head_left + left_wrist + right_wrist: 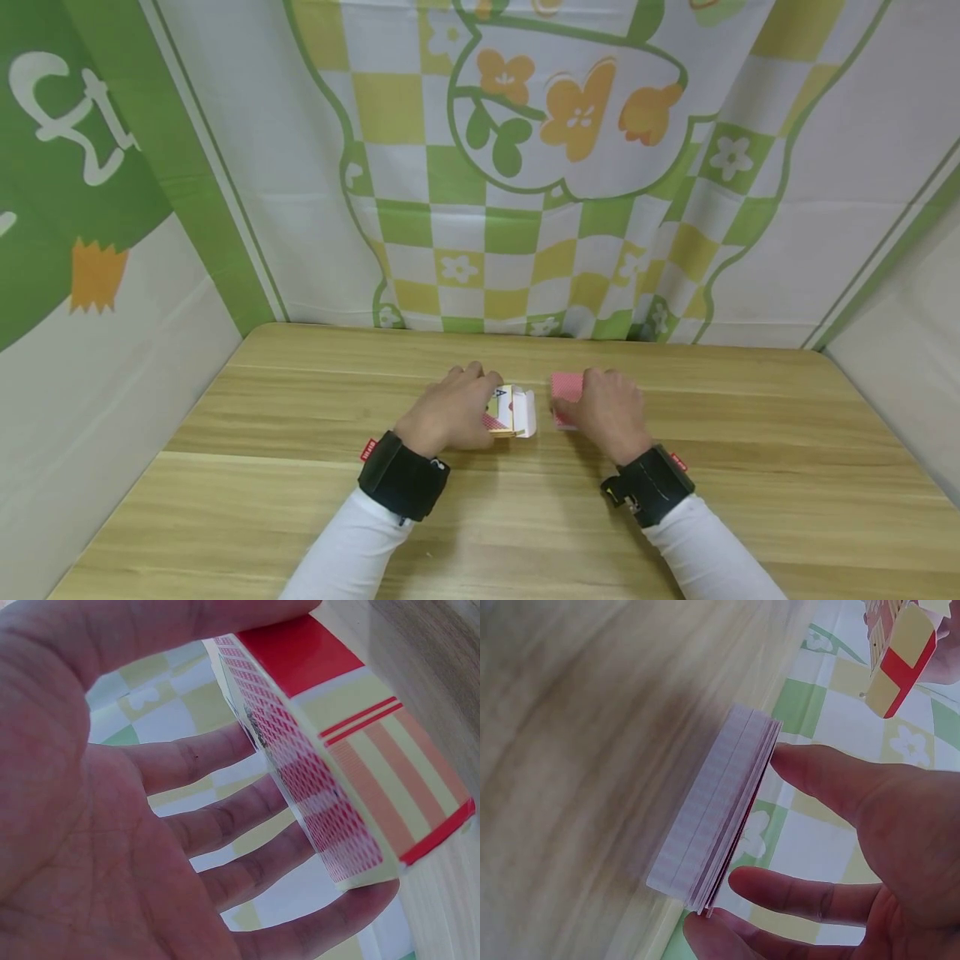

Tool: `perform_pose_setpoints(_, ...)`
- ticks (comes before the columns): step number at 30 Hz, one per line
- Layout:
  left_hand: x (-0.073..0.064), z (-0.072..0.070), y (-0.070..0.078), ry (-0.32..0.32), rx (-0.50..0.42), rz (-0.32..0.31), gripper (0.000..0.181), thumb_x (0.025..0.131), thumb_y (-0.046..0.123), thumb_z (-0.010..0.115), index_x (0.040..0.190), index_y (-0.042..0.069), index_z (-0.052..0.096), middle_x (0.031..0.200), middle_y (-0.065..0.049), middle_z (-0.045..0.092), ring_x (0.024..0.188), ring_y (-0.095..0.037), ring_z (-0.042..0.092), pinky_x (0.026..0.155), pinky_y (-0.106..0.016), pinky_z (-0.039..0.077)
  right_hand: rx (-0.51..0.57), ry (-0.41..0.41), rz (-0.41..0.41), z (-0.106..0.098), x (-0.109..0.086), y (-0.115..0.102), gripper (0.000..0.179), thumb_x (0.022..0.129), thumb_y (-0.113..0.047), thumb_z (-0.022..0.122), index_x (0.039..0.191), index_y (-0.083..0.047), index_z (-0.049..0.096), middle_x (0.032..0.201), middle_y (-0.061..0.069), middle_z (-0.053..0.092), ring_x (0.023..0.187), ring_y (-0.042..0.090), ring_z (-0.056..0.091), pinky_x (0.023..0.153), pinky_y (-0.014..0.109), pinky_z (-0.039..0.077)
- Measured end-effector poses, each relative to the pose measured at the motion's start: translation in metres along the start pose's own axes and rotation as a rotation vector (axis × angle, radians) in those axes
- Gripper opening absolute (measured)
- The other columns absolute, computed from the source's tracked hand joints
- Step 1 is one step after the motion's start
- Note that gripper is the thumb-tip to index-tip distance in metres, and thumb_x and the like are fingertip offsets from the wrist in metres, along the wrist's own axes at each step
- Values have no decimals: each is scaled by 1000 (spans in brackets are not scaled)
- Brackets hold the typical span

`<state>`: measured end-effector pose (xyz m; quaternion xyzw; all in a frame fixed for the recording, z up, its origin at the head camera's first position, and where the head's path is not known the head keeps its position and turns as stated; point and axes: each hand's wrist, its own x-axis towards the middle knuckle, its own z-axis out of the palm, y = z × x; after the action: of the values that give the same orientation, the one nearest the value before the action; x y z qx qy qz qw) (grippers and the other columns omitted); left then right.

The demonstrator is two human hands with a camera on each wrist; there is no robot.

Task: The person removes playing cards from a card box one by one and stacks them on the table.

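A playing card box (506, 410) with a white flap folded out at its right end is held by my left hand (453, 410), low over the table. In the left wrist view, the thumb lies on one edge of the box (397, 761) and fingertips support the opposite side; its narrow face has red, cream and orange stripes. Just to the right, a deck of playing cards (567, 387) with red patterned backs lies on the table. My right hand (611, 412) holds the deck (712, 814) between thumb and fingertips at its opposite ends, with the topmost cards slightly uneven.
Both hands work over a light wooden table (300, 467). Behind its far edge hangs a green, yellow and white checked curtain (517, 275). Pale fabric walls stand at left and right. A black band (405, 475) wraps each wrist.
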<state>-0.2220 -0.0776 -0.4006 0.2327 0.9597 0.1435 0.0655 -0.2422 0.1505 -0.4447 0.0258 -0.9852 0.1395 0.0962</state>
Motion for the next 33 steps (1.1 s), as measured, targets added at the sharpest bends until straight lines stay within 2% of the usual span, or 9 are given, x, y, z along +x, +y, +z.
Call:
perform_pose_setpoints(12, 1, 2, -1, 9, 3, 2, 63, 75, 14, 78, 135, 8, 60, 124, -12, 56, 110, -32, 54, 84, -53, 50, 1, -15, -9, 0, 0, 0, 53, 81, -47, 79, 58, -11, 49, 59, 2, 43, 54, 21, 45, 42, 34, 35)
perform_pose_setpoints(21, 0, 2, -1, 7, 1, -1, 63, 75, 14, 79, 134, 7, 60, 123, -12, 56, 108, -31, 54, 83, -53, 50, 13, -10, -15, 0, -1, 1, 50, 82, -48, 79, 61, -10, 52, 60, 6, 49, 54, 22, 49, 43, 35, 36)
perform_pose_setpoints(28, 1, 3, -1, 12, 6, 1, 63, 73, 13, 80, 134, 7, 60, 122, -12, 56, 104, -29, 54, 81, -51, 50, -7, -7, -17, 0, -1, 0, 57, 82, -49, 79, 54, -13, 45, 57, 1, 38, 53, 19, 41, 42, 33, 31)
perform_pose_setpoints(33, 1, 2, 0, 12, 2, 0, 64, 73, 14, 80, 133, 7, 61, 121, -12, 56, 103, -29, 54, 81, -51, 50, -5, -6, -15, -1, -1, 0, 57, 83, -50, 78, 54, -13, 46, 59, 2, 40, 53, 20, 42, 42, 34, 31)
